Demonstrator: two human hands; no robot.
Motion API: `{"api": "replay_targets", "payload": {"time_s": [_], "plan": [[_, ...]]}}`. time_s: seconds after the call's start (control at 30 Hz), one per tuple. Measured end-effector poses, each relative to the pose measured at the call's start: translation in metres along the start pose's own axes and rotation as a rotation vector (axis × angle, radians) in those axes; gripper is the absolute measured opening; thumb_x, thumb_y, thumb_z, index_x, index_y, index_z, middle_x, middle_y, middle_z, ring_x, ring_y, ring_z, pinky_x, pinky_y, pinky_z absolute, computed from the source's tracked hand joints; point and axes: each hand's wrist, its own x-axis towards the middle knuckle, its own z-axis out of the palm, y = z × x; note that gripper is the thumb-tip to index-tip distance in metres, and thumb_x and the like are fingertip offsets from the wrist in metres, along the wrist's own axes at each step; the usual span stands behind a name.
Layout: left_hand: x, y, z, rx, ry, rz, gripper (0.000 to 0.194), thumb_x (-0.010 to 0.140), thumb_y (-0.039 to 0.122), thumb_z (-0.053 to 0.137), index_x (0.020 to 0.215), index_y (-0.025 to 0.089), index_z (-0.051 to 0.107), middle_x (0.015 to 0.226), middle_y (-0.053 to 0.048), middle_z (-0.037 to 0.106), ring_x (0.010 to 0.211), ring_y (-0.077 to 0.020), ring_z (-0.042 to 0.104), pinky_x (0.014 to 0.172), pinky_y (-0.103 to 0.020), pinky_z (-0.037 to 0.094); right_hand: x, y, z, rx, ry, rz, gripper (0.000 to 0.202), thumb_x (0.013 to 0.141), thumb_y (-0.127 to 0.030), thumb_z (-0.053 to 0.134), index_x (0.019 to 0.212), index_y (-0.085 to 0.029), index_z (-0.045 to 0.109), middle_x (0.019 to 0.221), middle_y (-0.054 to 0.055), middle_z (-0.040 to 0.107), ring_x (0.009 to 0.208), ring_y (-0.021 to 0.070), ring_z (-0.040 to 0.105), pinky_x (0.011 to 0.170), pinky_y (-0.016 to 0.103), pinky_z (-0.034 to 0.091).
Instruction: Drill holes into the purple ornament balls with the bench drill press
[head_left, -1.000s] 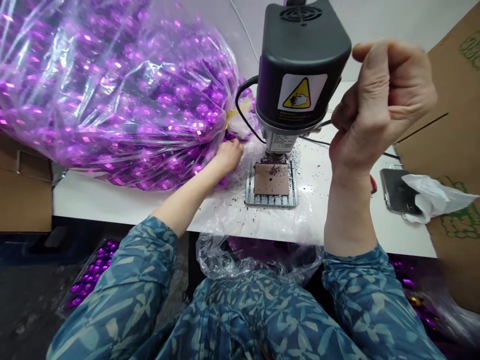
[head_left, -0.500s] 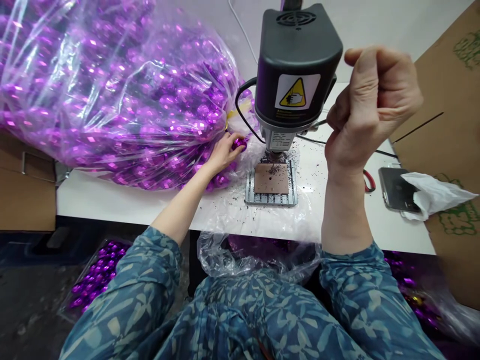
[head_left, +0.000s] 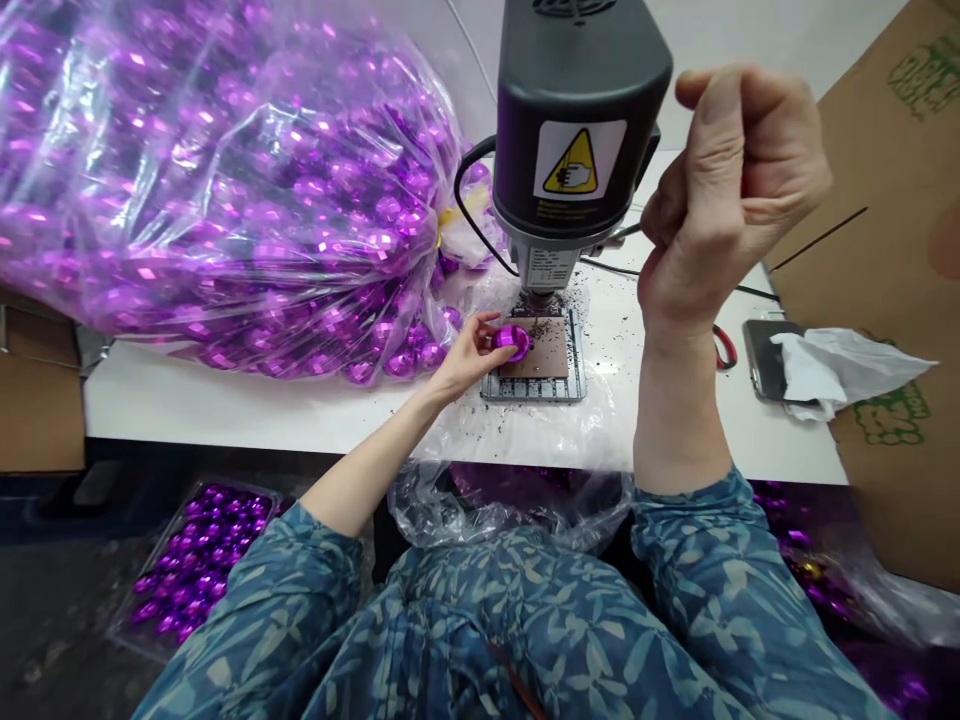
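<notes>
My left hand (head_left: 474, 355) pinches a shiny purple faceted ball (head_left: 511, 343) over the left part of a brown square plate (head_left: 551, 362). That plate lies on the slotted metal base (head_left: 577, 385) of a black drill press (head_left: 581, 110), with dark shavings scattered around. Raised at the right of the machine, my right hand (head_left: 731, 190) is closed in a fist beside the machine's side lever. What the fist wraps round is mostly hidden; a thin metal rod runs toward it from the machine.
A huge clear bag of purple balls (head_left: 262, 200) fills the left of the white table (head_left: 187, 405). To the right are a phone (head_left: 765, 360), crumpled tissue (head_left: 817, 370), red-handled tool (head_left: 725, 347) and cardboard box (head_left: 885, 300). An open plastic bag (head_left: 427, 510) hangs at the front edge.
My left hand has moved right from beside the big bag, bringing the purple ball over the brown plate. My right hand keeps its raised, closed pose. The view has shifted slightly.
</notes>
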Motion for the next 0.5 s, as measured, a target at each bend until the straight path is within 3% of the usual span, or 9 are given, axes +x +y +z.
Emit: {"api": "replay_targets", "payload": {"time_s": [0.13,0.27,0.5], "plan": [[0.007,-0.002,-0.001,0.288,-0.020,0.136,0.050,0.079,0.029,0.091,0.122,0.018,0.069,0.117,-0.009,0.077,0.101,-0.0209,0.073,0.092,-0.036,0.061,-0.001,0.002,-0.001,-0.020,0.002,-0.013,0.037,0.085,-0.054,0.075,0.086,-0.017,0.077,0.075,-0.004,0.069,0.040,-0.0027,0.035,0.045,0.020,0.037],[0.014,-0.004,0.001,0.477,-0.020,0.296,0.044,0.083,0.026,0.085,0.125,0.019,0.072,0.119,-0.009,0.075,0.110,-0.0233,0.072,0.100,-0.039,0.059,-0.003,0.000,0.000,-0.095,0.011,-0.001,0.050,0.081,-0.067,0.072,0.087,-0.017,0.075,0.072,-0.005,0.065,0.041,-0.0018,0.034,0.044,0.022,0.034],[0.018,-0.014,0.017,0.446,0.019,0.257,0.057,0.078,0.022,0.089,0.129,0.018,0.065,0.126,-0.012,0.076,0.113,-0.0256,0.074,0.099,-0.041,0.061,-0.007,-0.007,0.001,-0.152,0.001,0.009,0.048,0.085,-0.068,0.069,0.088,-0.019,0.073,0.076,-0.003,0.066,0.044,-0.0012,0.035,0.047,0.024,0.035]]}}
